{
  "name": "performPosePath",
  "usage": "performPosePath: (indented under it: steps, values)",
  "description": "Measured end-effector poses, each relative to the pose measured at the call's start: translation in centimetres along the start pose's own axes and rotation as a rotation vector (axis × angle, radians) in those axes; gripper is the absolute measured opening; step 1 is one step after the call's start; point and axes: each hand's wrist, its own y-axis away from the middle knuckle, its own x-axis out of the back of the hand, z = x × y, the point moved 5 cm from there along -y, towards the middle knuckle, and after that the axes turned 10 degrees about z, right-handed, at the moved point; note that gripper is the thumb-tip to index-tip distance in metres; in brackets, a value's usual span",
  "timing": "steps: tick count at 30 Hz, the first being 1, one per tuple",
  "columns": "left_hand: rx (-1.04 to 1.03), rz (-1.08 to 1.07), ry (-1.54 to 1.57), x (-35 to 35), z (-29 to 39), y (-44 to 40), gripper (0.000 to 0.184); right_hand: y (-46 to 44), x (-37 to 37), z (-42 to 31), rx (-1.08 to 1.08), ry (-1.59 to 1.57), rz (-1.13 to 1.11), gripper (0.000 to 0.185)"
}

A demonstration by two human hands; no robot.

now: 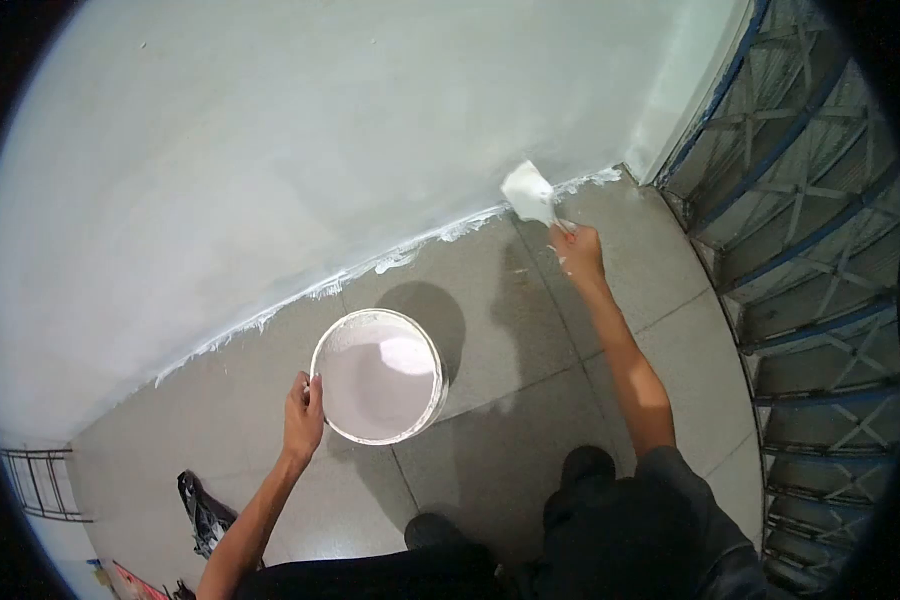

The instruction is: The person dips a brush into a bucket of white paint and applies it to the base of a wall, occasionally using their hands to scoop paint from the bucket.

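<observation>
Brush point(530, 192) clenched in right hand point(578, 252), bucket point(370, 328) gripped by curled left hand point(303, 420), so floor point(650, 250) might get smeared by low strokes.

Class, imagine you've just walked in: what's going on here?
A person's left hand holds a bucket at its rim. The right hand grips a white-coated tool, perhaps a brush, near the foot of the wall. Ragged white smears run along where the wall meets the floor. The bucket is pale inside.

An indoor room, shop or home unclear: grey tile floor point(650, 245) meeting a pale wall point(270, 150), folding metal gate point(820, 250) along the floor's right edge.
</observation>
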Motion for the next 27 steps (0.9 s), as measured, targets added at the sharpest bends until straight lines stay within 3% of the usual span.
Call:
performPosePath:
  steps: [6,7,10,13,16,19,22,25,27]
  values:
    - [0.039,-0.003,0.029,0.0,0.6,0.3,0.03,-4.2,-2.1,6.0,0.054,0.203,0.181,0.031]
    - [0.044,-0.003,0.028,0.0,0.5,0.3,0.03,-4.8,-2.5,5.8,0.082,0.231,0.215,0.03]
    - [0.03,0.009,-0.035,0.1,0.5,0.3,0.03,-4.8,-4.0,4.1,-0.148,0.059,0.132,0.029]
    - [0.029,0.003,-0.026,0.1,-0.7,0.0,0.03,-5.3,-5.2,3.0,-0.067,0.135,0.198,0.028]
    - [0.051,0.01,0.064,-0.2,-0.5,0.2,0.03,-4.3,-4.5,3.5,-0.098,-0.141,0.095,0.023]
    - [0.054,0.021,0.002,-0.1,0.0,0.3,0.03,-1.1,-0.4,1.6,-0.265,-0.477,0.117,0.02]
    - [0.029,-0.004,-0.012,0.1,-0.1,0.2,0.029,-3.5,0.2,5.1,-0.438,-0.519,0.044,0.018]
    - [0.004,0.012,-0.026,0.1,0.0,0.1,0.028,-6.2,-1.2,7.5,-0.515,-0.345,-0.034,0.015]
    - [0.023,0.003,-0.01,0.0,0.4,0.2,0.028,-8.4,-3.3,8.3,-0.546,-0.492,-0.001,0.013]
